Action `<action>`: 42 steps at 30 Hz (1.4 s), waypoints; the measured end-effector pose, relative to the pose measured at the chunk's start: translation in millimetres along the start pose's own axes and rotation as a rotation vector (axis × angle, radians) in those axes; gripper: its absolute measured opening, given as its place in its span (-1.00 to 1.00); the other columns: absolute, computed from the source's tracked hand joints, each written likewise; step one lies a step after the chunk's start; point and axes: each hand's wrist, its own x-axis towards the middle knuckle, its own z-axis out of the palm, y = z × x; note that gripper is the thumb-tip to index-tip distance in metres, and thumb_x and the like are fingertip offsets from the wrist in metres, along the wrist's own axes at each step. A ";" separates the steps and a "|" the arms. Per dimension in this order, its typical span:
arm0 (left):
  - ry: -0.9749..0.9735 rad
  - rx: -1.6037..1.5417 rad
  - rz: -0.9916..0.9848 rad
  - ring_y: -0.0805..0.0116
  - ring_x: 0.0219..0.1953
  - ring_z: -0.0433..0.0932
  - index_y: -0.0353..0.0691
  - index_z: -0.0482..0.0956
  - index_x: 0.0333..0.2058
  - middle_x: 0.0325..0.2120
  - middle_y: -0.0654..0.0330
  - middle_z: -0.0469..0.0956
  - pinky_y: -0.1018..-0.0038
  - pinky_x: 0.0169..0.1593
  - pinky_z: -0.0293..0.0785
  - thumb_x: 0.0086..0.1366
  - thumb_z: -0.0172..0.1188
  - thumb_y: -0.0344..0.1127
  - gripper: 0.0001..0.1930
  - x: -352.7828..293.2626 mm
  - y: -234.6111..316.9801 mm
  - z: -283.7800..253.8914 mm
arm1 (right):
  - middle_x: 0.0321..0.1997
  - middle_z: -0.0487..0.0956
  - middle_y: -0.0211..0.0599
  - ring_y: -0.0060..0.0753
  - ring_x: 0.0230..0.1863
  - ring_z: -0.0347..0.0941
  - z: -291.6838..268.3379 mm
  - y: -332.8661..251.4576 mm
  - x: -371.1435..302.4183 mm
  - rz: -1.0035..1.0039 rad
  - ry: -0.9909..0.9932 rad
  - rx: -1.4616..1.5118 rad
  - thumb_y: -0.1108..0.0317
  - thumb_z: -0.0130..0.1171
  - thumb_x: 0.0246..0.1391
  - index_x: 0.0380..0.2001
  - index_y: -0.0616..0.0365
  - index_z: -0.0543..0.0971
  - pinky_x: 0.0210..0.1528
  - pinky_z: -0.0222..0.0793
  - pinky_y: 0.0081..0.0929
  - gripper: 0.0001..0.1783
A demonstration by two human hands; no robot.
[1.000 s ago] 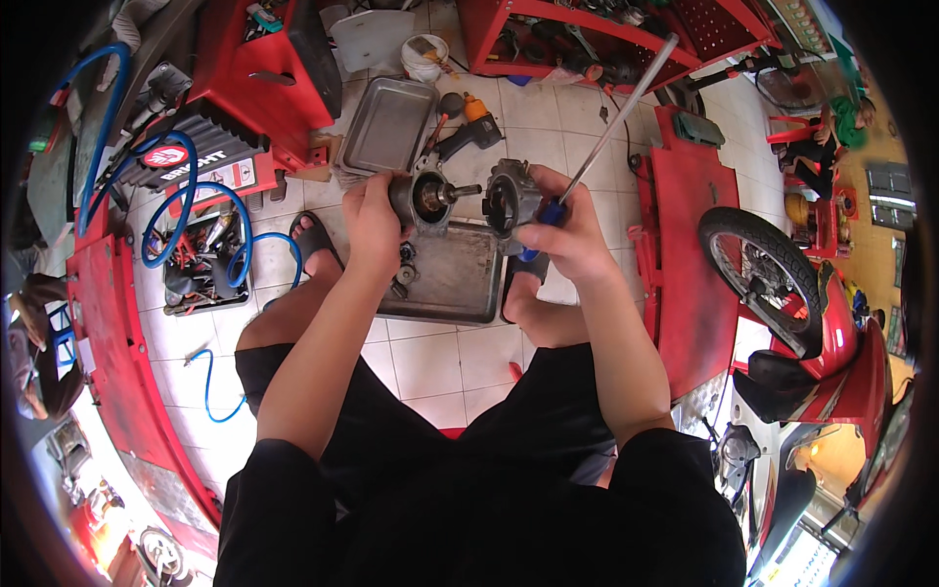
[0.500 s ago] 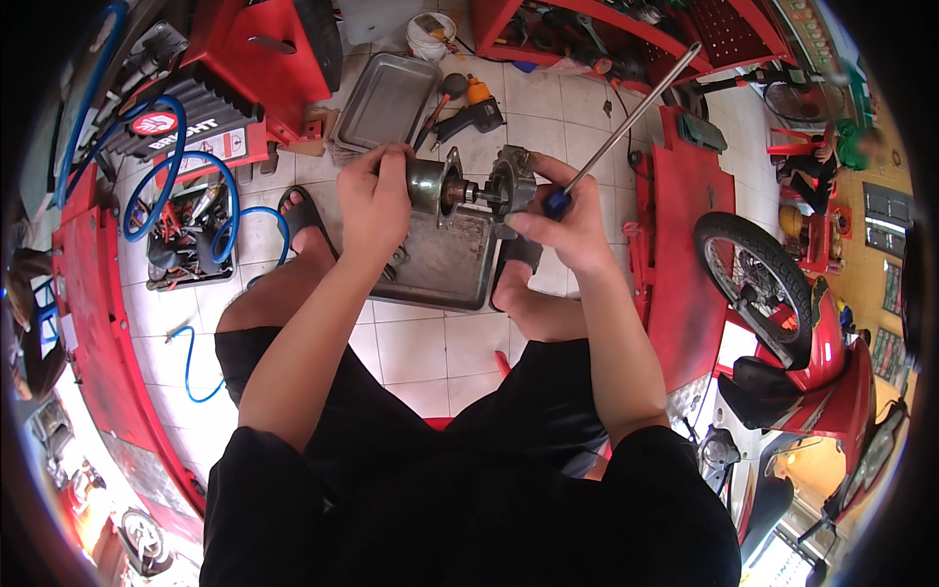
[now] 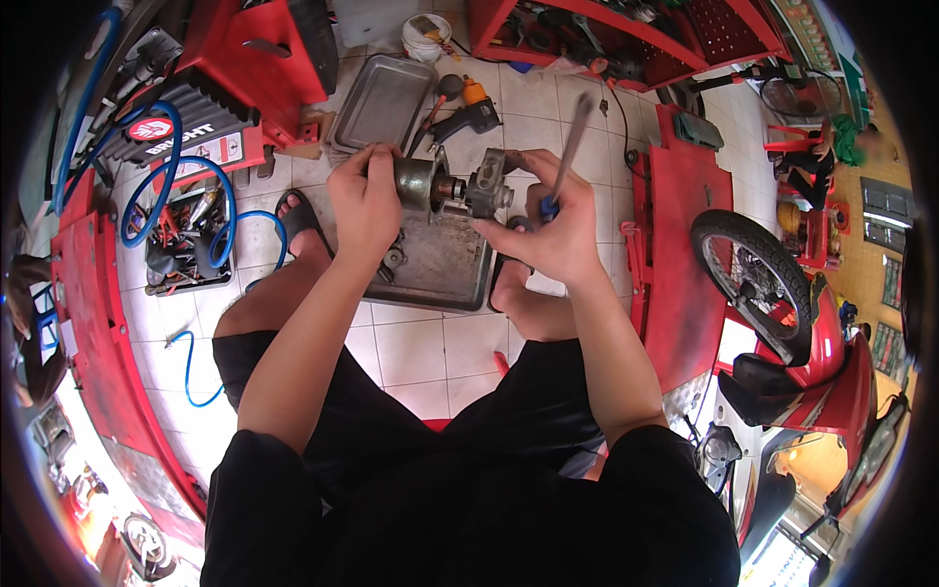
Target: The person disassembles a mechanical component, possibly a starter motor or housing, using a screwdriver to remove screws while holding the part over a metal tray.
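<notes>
Left hand [image 3: 364, 201] and right hand [image 3: 556, 230] bare, forearms [image 3: 311, 328] bare too; behind the hands, toward the torso, a plain black shirt [image 3: 469, 514] with short, roomy sleeves [image 3: 266, 479]. Below and between the hands, black shorts [image 3: 523, 396], wide-legged, hems about the knees, same dark tone as the shirt, so the waistline is hard to pick out. Out left of the left hand, a dark open-toed sandal [image 3: 309, 217], broad strap over the foot.

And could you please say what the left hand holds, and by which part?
The left hand holds the metal cylinder by its left end.
</notes>
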 end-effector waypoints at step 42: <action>-0.055 -0.167 -0.076 0.59 -0.50 0.27 -0.40 0.50 -0.46 -0.61 0.34 0.37 0.59 -0.42 0.19 0.36 -0.06 -0.30 -0.69 -17.7 -0.8 11.9 | -0.29 0.53 -0.37 -0.65 -0.57 0.22 22.1 -10.0 -6.9 -0.009 0.004 -0.064 0.32 0.58 -0.46 -0.05 0.26 0.60 -0.55 0.15 -0.65 -0.26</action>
